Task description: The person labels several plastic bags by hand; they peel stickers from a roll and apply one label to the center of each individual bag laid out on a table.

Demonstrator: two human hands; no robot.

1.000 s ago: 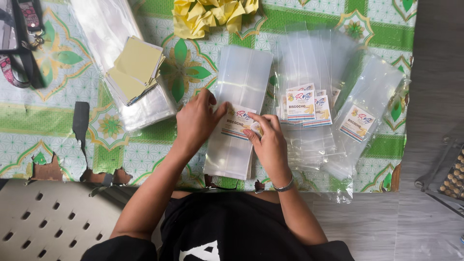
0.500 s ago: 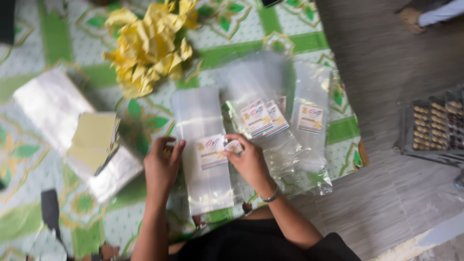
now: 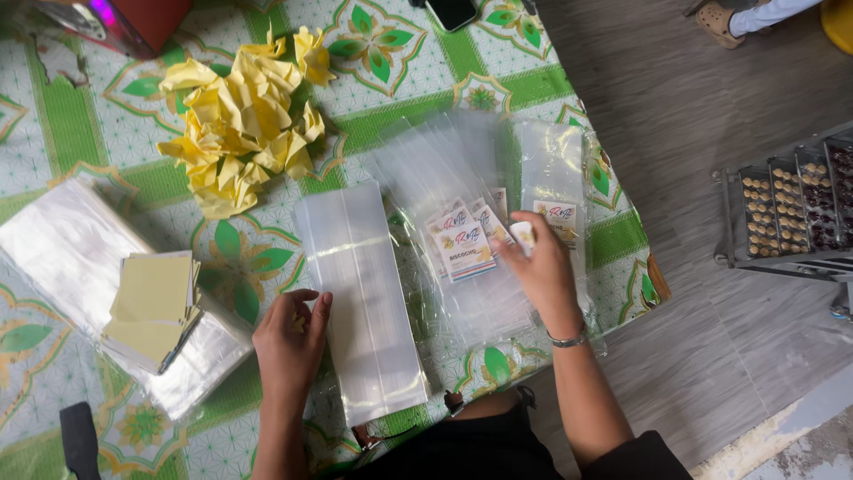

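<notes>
A stack of clear plastic bags (image 3: 364, 302) lies on the green patterned cloth in front of me. My left hand (image 3: 286, 347) rests at its left edge, fingers curled around a small yellow paper scrap. My right hand (image 3: 538, 267) reaches right and pinches a labelled bag (image 3: 555, 218) on the pile of labelled clear bags (image 3: 462, 244). A heap of crumpled yellow backing papers (image 3: 240, 116) sits beyond the stack, to the upper left.
Yellowish sticker sheets (image 3: 153, 307) lie on another bundle of clear bags (image 3: 62, 244) at the left. A phone (image 3: 451, 11) lies at the cloth's far edge. A tray of small cookies (image 3: 791, 209) stands on the floor at right, with another person's foot (image 3: 718, 20) beyond.
My right hand has carried the freshly labelled bag from the middle stack over to the pile on the right. My left hand stays by the stack. The camera view has shifted up and right.
</notes>
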